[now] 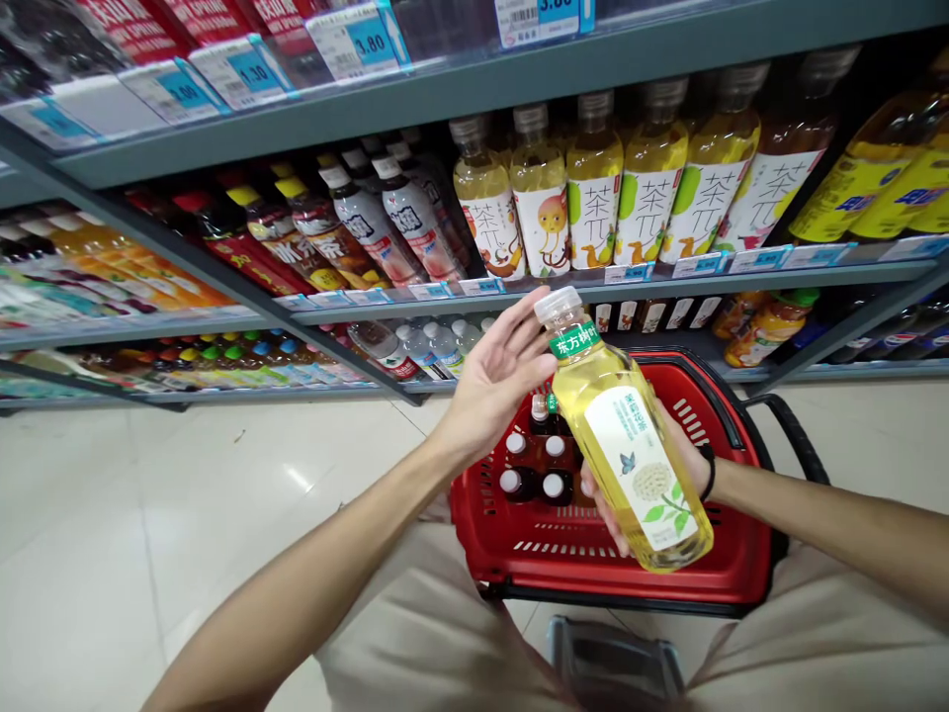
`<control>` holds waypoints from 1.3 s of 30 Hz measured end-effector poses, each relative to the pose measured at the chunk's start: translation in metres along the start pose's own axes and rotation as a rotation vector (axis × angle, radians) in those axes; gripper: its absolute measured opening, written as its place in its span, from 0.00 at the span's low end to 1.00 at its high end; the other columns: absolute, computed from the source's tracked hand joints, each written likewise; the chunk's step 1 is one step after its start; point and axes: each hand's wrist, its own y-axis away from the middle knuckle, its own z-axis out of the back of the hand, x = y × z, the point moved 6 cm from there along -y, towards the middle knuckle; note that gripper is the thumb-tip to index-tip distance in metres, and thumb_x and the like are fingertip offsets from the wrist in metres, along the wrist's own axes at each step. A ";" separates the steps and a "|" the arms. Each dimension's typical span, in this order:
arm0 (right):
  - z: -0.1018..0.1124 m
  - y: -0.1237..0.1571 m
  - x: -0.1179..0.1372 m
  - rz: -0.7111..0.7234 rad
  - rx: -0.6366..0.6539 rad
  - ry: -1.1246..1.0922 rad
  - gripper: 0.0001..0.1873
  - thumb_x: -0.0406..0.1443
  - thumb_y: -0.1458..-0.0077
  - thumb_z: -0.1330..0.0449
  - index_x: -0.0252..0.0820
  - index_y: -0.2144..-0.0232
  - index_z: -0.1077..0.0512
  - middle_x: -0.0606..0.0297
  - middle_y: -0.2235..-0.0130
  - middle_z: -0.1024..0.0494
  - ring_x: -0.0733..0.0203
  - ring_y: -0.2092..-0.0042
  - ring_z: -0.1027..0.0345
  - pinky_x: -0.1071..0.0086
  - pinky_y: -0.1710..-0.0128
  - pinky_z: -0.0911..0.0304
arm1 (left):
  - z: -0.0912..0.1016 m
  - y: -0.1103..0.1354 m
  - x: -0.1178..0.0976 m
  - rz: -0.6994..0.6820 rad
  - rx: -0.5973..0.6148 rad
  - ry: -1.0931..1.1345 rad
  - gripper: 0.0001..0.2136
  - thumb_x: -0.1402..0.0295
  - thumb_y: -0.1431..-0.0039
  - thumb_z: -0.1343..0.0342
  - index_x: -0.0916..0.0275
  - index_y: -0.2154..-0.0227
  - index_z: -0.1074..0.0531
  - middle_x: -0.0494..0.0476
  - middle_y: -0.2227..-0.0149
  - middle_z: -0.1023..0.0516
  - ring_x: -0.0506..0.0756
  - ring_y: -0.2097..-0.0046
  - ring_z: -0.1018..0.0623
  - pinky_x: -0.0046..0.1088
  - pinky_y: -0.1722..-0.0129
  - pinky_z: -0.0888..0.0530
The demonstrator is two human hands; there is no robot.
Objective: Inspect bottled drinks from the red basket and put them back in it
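Observation:
A large clear bottle of yellow tea (pixel 619 425) with a white cap and green neck band leans to the left over the red basket. My right hand (pixel 682 450), with a black band at the wrist, is wrapped around its lower body from behind and below. Beside the bottle's neck is my left hand (pixel 504 366), palm up, fingers stretched out; whether a fingertip touches the cap is hard to tell. Under the bottle, the red shopping basket (pixel 511 559) holds several dark bottles (pixel 555 487) with white caps, partly hidden by the tea.
Ahead, a grey shelf (pixel 415 104) carries price tags along its edges. Tea bottles (pixel 597 193) line the middle level, with dark drink bottles (pixel 356 222) to their left. Small water bottles (pixel 441 346) stand below. The basket's black handle (pixel 790 435) sticks out on the right.

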 end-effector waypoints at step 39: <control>0.017 -0.013 -0.023 0.029 -0.097 -0.081 0.64 0.81 0.55 0.59 0.32 0.44 0.30 0.49 0.67 0.18 0.40 0.65 0.21 0.44 0.54 0.29 | 0.026 -0.007 0.038 0.242 -0.213 0.146 0.21 0.71 0.42 0.28 0.63 0.46 0.21 0.64 0.47 0.17 0.57 0.53 0.15 0.35 0.44 0.21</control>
